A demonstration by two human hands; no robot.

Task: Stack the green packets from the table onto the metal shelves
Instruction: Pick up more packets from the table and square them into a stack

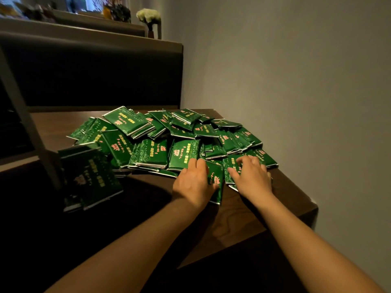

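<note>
So both hands are right at the near edge of the pile. The left hand [193,182] has its fingers [201,166] curled onto a packet [215,182] that's tipped up on its side edge, long axis running near-to-far, thumb side pressed against its face. I'd call that a grip, though the thumb is partly hidden, so how firm it is I can't say. The right hand [252,178] sits just to the right, fingers spread and bent down onto a flat packet [229,168], more pressing or raking than pinching from what I can see. That packet lies directly under the fingertips, with its near corner poking out below the palm.

What matters for the next move, I reckon: the two packets are touching, side by side between the hands, so squeezing them together into one bundle looks like the obvious play. The left hand already has the upright one.

Beyond the fingers, the pile [169,140] spreads far and left over the dark wood worktop [285,197], dozens of packets overlapping at all angles. They're flat, glossy dark green rectangles with silver crimped ends, red and yellow print, probably slippery.

A separate neat stack [88,176] stands off to the near left, next to a slanted metal post [27,123]. That may be part of the shelves, but no actual shelf surface is clearly visible, so where the bundle goes is a guess.
</note>
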